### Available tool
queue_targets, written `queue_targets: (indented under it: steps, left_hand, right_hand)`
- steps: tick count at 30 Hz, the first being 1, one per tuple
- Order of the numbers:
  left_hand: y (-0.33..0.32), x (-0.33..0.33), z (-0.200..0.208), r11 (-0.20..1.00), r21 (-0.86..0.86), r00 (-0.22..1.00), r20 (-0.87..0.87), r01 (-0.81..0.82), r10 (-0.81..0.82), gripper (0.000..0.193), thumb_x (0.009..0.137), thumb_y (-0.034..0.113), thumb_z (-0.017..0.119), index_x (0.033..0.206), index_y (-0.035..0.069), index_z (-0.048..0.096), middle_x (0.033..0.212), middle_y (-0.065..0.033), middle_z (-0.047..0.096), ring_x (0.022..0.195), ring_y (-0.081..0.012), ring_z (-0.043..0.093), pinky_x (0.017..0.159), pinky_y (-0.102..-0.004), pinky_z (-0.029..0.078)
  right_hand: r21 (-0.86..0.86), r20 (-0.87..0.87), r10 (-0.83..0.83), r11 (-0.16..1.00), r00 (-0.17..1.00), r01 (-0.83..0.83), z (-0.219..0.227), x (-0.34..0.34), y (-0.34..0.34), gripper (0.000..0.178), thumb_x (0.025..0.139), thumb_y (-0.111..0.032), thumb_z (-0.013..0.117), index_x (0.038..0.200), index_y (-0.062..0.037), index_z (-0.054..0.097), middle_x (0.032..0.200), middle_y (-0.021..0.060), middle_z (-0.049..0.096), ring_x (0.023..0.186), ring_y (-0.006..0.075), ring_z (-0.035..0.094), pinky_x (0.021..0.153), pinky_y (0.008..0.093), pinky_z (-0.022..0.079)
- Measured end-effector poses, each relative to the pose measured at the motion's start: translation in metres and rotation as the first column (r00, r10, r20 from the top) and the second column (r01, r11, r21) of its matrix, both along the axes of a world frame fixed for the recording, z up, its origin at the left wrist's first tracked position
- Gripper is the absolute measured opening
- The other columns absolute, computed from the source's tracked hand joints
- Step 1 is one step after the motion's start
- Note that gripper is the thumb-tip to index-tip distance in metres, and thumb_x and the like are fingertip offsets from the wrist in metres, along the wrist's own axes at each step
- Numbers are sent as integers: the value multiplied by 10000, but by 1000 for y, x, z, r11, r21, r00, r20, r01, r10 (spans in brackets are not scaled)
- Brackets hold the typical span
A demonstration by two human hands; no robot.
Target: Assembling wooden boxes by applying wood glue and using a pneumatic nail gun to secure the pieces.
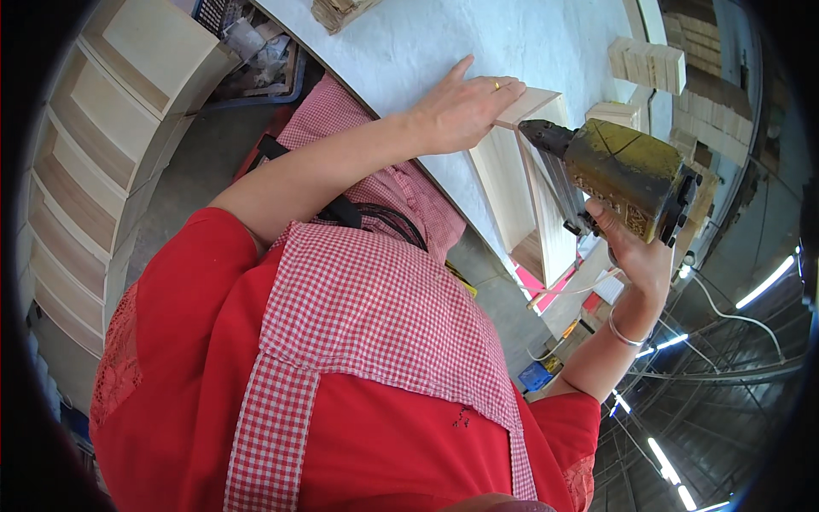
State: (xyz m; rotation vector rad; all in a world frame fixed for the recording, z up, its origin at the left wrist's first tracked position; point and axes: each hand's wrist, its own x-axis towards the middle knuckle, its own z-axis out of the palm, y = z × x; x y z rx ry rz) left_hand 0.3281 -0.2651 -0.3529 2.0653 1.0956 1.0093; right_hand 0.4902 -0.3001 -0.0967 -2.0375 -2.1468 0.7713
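Observation:
My left hand (465, 107) grips one end of a narrow, open wooden box (503, 183) of pale boards. A ring is on one of its fingers, and part of the grip is hidden behind the hand. In my right hand (636, 252) is a worn yellow-green nail gun (623, 171), held by its handle. The dark nose of the gun is at the box's corner, close to my left fingertips. Whether the nose touches the wood, I cannot tell. The box rests on a pale blue-grey worktable (409, 60).
Stacked small wooden blocks (648, 66) stand on the table's far right. Another wood bundle (339, 13) lies at the far edge. To my left rises a stack of wooden boxes (111, 154), beside a blue crate (294, 81) with plastic bags. A pale hose (580, 292) runs near the box.

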Motion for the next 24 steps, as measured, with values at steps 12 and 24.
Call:
queue_targets:
  steps: [12, 24]
  left_hand:
    - [0, 3, -1, 1000, 11, 1000, 14, -19, 19, 607, 851, 64, 646, 1407, 40, 403, 1320, -133, 572, 1227, -283, 550, 1140, -546, 265]
    - [25, -49, 79, 948, -312, 959, -283, -69, -23, 465, 846, 169, 592, 1239, -58, 489, 936, -277, 674, 903, -433, 659, 816, -489, 521]
  right_hand:
    - [15, 82, 139, 990, 987, -141, -1, 4, 5, 340, 769, -85, 836, 1041, 34, 671, 982, 96, 723, 834, 168, 668, 743, 306, 528]
    - [291, 17, -793, 587, 609, 756, 10, 106, -86, 482, 820, -133, 769, 1211, 51, 553, 1120, 150, 655, 968, 192, 632, 828, 358, 506]
